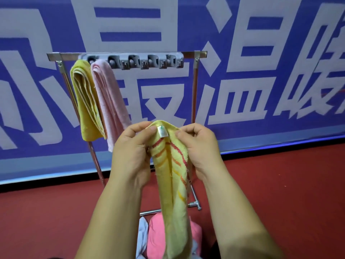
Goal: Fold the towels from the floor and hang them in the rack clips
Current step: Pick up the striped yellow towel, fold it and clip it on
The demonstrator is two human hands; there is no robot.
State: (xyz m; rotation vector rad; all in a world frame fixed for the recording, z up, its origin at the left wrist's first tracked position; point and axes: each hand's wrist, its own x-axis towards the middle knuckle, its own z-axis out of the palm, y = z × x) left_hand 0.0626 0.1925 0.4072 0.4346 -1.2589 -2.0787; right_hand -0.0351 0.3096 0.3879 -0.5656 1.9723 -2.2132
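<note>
A pale yellow towel with red and orange stripes hangs folded lengthwise in front of me, a small white label at its top. My left hand pinches its top left edge and my right hand pinches its top right edge. Behind stands a metal rack with a grey strip of clips on its top bar. A folded yellow towel and a folded pink towel hang from the two leftmost clips. The clips further right hold nothing.
A bright pink towel and a light blue-grey towel lie on the red floor below my arms, partly hidden by the held towel. A blue banner with large white characters covers the wall behind the rack.
</note>
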